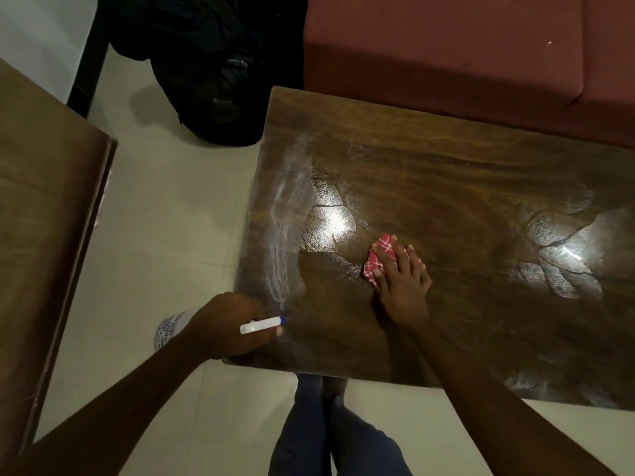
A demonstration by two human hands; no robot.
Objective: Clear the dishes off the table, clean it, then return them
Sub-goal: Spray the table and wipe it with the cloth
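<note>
The dark wooden table (446, 173) fills the middle and right of the view, with no dishes on it. Wet patches and whitish streaks run along its left side. My right hand (400, 280) lies flat on a folded red and white checked cloth (376, 259), pressing it onto the tabletop near the centre. My left hand (226, 328) hovers at the table's front left corner, wrapped around a white spray bottle (171, 329) whose white nozzle with a blue tip (263, 325) points toward the table.
A second wooden surface (44, 201) stands at the left across a strip of pale tiled floor (165, 207). A black bag (213, 70) lies on the floor behind the table's left corner. A reddish sofa (464, 46) runs along the far edge. My legs (326, 431) are below the front edge.
</note>
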